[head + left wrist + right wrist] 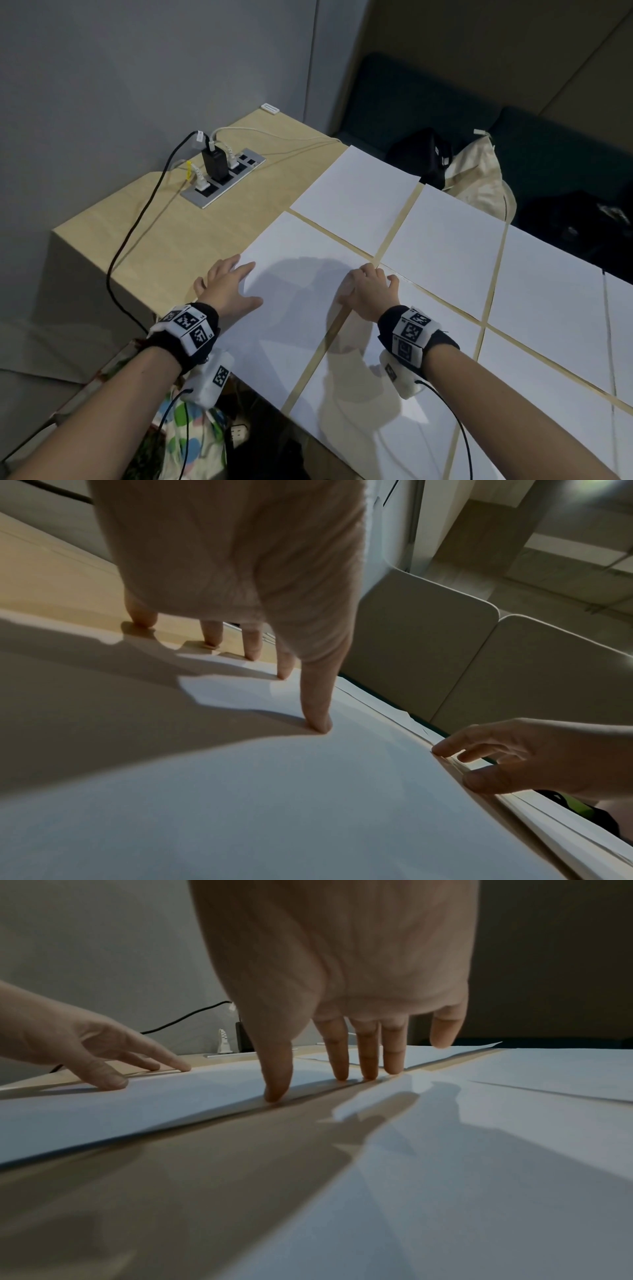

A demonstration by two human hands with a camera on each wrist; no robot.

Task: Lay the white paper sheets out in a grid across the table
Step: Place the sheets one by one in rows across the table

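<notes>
We're in the placement/alignment step: both hands are on the sheet [294, 308] at the near-left corner of the grid, squaring it up.

Nearest: another sheet [376, 421] lies flat at the worktop's near edge, with a thin strip of bare worktop [322, 356] showing between it and the one in hand.

Left hand [227, 291]: fingers straight and splayed, gripping nothing. In the left wrist view the thumb tip presses down on the paper while the other fingertips [251, 653] land at or just past its left edge, on bare wood.

Right hand [368, 294]: also flat and spread, holding nothing, fingertips planted along the sheet's right edge by the gap. The right wrist view shows that edge slightly lifted off the worktop near the thumb, so we judge it isn't fully settled.

Farther out, at least 4 more sheets lie in rows, e.g. the far-left sheet [356, 195] and its neighbour [445, 246], gaps roughly even but not perfectly parallel.

Beyond the left edge: a power strip [224, 178] with plugs and cables, clear of the paper.

Next move, our read: nudge this sheet so both gaps match the others, press the raised edge flat, then lift both hands straight up so it doesn't drag.
</notes>
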